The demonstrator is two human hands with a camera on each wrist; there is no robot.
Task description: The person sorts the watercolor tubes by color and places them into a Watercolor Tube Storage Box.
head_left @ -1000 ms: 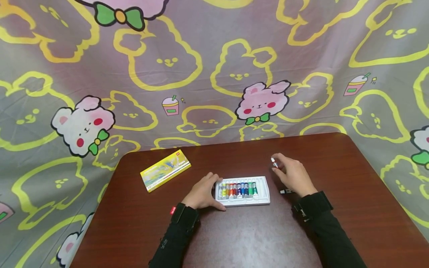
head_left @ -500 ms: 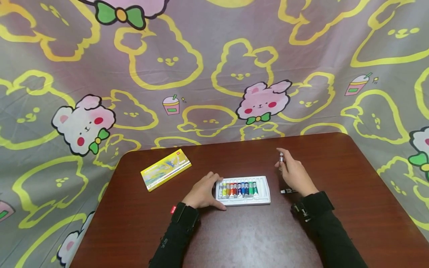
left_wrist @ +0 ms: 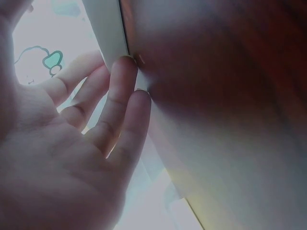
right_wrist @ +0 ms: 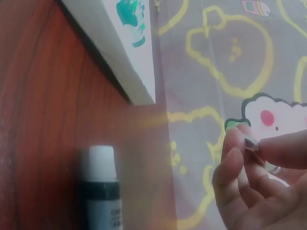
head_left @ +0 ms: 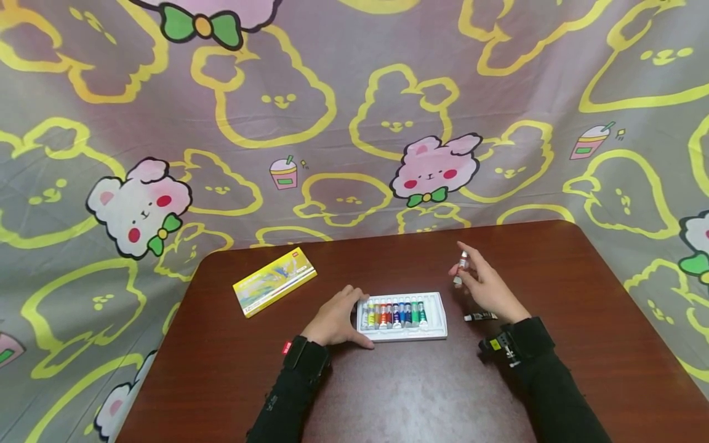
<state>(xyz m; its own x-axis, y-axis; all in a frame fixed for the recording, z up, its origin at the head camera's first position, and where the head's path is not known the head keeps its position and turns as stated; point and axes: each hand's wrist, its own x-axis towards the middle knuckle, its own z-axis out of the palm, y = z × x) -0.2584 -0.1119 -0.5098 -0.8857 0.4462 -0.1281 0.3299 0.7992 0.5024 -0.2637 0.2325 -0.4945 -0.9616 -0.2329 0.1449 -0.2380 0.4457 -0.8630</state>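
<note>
A white plastic tray (head_left: 436, 315) holds a row of small coloured paint tubes (head_left: 395, 312), with bare slots at its right end. My left hand (head_left: 334, 317) grips the tray's left end, thumb at the near edge and fingers at the far corner. In the left wrist view, fingertips touch the tray's side wall (left_wrist: 106, 33). To the right of the tray, my right hand (head_left: 490, 288) pinches a white-capped paint tube (head_left: 463, 261) above the table. Its end (right_wrist: 251, 143) shows between thumb and fingers in the right wrist view. Beneath that hand lies a black paint tube (head_left: 479, 317).
A yellow paint box (head_left: 274, 282) lies at the back left of the brown table (head_left: 421, 394). Behind the table hangs a patterned cloth (head_left: 343, 141). The black tube's white cap (right_wrist: 101, 163) points toward the tray.
My right hand has shifted slightly away from me and to the right, turning the pinched tube from slanted to nearly upright, its lower end now showing. My left hand and the tray stay in place.
</note>
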